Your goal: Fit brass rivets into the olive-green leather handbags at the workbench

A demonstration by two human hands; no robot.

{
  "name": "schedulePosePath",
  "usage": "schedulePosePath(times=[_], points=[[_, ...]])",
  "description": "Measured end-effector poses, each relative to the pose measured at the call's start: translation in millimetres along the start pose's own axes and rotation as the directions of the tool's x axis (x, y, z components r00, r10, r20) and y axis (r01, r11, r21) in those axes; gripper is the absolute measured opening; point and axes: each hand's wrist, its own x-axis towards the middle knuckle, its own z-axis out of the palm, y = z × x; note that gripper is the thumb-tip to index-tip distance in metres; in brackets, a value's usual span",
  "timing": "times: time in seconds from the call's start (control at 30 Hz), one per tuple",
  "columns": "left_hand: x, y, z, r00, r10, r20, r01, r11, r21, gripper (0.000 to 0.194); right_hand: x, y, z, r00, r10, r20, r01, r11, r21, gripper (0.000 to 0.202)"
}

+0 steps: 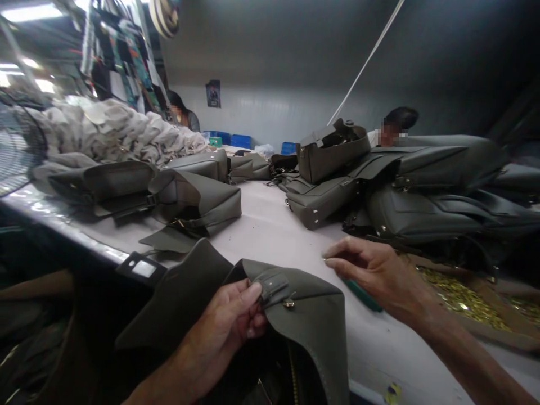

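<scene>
With left hand (228, 312), gripping tab (274, 286) on bag (314, 304) already bearing metal fitting (289, 304); with right hand (373, 264), pinching tiny unclear piece (324, 259), seemingly leaving it unattached.

One left hand (230, 312), one right hand (370, 265) and one gripped bag (318, 315) occupied the lower half of the frame. The upper half showed two co-workers (193, 120), one poster (213, 93), one green box (215, 142) and at least three blue boxes (241, 141). One fan (19, 152) stood far left.

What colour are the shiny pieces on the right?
Gold; the pieces show best in the head view.
</scene>
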Motion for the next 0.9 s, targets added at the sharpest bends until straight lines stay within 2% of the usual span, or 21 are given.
schedulePosePath(times=[0.07,0.17,0.33,0.53,0.7,0.9], points=[[-1,0,1.7,1.000,0.005,-0.005,-0.005,1.000,0.022,0.024,1,-34,14,0.993,-0.111,0.041,0.109,0.993,0.044,0.006],[-3,0,4.6,1.000,0.008,-0.010,-0.008,1.000,-0.003,0.024,4,-53,32,0.975,-0.196,0.100,0.191,0.980,0.060,0.005],[-3,-1,5.0,1.000,0.023,0.004,-0.022,0.990,-0.139,0.021,14,-45,51,0.968,-0.177,0.177,0.145,0.973,0.180,0.006],[4,0,4.2,1.000,-0.001,-0.008,-0.001,0.968,-0.251,0.029,22,-38,57,0.967,-0.116,0.226,0.032,0.938,0.345,0.015],[8,1,4.7,1.000,0.002,0.006,-0.001,0.962,-0.274,0.033,24,-34,59,0.969,-0.078,0.233,-0.008,0.938,0.347,0.018],[11,1,2.9,0.999,0.018,0.033,-0.008,0.961,-0.278,0.028,26,-39,58,0.972,-0.075,0.223,0.005,0.953,0.303,0.017]])
